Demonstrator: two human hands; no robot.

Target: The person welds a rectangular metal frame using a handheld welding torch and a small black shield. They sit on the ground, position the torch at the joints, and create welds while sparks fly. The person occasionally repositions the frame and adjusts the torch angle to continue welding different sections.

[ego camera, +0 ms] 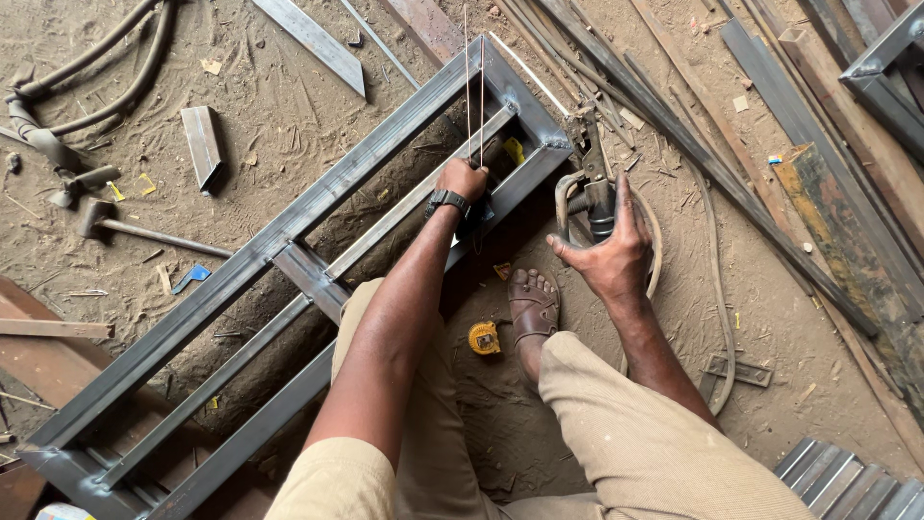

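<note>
the long rectangular steel tube frame (289, 250) is dull grey with paler, brighter patches at its welded corners. the left hand (462, 178) wears a black wristwatch (448, 202). the right hand (616, 255) lies on a dark grey metal tool with a black handle (599, 207). the round tape measure (484, 338) is yellow with a dark centre. the leather sandal (534, 306) is brown. the trousers (635, 443) are plain khaki. the sandy floor (289, 106) is pale brown, flecked with yellow scraps and one small blue piece (191, 277).
</note>
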